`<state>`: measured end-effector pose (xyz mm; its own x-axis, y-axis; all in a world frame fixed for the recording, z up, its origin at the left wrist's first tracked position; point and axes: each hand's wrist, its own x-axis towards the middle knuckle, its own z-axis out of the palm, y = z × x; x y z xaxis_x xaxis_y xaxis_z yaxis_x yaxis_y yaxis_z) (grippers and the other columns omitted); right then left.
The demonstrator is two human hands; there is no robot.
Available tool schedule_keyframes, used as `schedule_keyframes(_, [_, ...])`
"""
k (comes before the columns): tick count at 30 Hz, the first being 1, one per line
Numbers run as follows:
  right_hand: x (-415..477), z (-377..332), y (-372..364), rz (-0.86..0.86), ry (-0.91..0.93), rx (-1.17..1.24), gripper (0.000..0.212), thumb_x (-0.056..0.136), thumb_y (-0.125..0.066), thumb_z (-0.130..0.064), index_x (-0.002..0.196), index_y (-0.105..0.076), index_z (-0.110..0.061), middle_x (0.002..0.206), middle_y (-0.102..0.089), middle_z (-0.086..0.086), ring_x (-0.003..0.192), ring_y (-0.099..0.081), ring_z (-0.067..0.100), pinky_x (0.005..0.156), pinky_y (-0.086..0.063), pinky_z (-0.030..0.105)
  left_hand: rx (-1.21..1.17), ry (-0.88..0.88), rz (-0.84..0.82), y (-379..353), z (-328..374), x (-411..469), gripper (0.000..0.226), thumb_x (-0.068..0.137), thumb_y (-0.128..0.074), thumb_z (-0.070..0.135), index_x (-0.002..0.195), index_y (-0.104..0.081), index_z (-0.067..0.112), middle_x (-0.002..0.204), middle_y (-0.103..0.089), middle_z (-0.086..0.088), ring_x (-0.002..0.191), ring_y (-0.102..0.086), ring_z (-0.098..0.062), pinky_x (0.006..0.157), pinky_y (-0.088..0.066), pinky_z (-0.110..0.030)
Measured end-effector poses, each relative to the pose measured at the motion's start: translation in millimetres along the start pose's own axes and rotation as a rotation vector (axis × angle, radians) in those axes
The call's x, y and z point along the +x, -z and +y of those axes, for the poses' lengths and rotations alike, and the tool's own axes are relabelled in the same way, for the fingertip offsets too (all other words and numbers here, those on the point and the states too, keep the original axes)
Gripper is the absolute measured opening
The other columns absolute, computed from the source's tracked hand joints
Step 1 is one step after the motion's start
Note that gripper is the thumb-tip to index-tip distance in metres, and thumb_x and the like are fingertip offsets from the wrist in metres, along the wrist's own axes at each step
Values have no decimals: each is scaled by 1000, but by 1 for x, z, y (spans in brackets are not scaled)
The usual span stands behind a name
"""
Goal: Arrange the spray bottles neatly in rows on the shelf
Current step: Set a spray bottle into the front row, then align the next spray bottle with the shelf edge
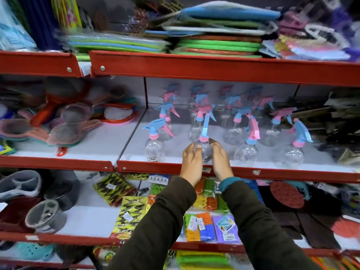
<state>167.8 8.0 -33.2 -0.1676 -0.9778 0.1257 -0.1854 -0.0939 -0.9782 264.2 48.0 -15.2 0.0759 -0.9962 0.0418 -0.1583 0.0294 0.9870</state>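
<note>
Several clear spray bottles with pink and blue trigger heads stand in rows on the white middle shelf [224, 162] with its red front lip. My left hand [191, 162] and my right hand [221, 160] cup the two sides of a front-row spray bottle [205, 148] that stands upright near the shelf's front edge. Its blue trigger head with a pink collar points up and away. Another front-row bottle [153, 147] stands to the left, and two more [246, 151] [294, 152] stand to the right. Further rows sit behind, blurred.
Strainers and sieves [64, 121] fill the shelf bay to the left. Stacked green and blue mats [218, 41] lie on the shelf above. Packets of clips [206, 199] and grey holders [44, 215] lie on the shelf below. Dark goods [341, 129] crowd the right end.
</note>
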Motion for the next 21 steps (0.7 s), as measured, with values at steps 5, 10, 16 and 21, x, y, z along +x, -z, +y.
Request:
schedule_keyframes(5, [-8,4,8,-7,23,12,40,102,-39,-15,137,-57,-11,143,-58,7,134,-53,22,118,-38,43,-33,45,8,-10,1,12,56,107,-30,32,158,-24,10,167,-19,-8,154,-23,-22,124,-16,-30])
schedule_keyframes(10, [-19,8,19,15,94,-104,41,100,-38,-17,131,-63,-13,135,-66,7,125,-60,22,113,-45,43,-133,100,30,-5,-17,50,67,84,-30,56,128,-60,16,139,-60,-17,132,-54,-31,119,-37,-50])
schedule_keyframes(16, [-23,7,25,24,131,-167,38,100,-41,-16,129,-66,-13,131,-68,7,121,-62,20,110,-46,36,-182,143,6,-9,-64,94,74,73,-36,71,126,-64,27,136,-65,-12,129,-59,-31,117,-39,-52])
schedule_keyframes(21, [-24,6,26,13,128,-181,38,100,-42,-19,130,-64,-16,132,-66,6,121,-59,17,106,-45,29,-217,138,-15,-10,-54,86,72,72,-39,69,124,-66,27,134,-66,-13,127,-60,-33,116,-41,-53])
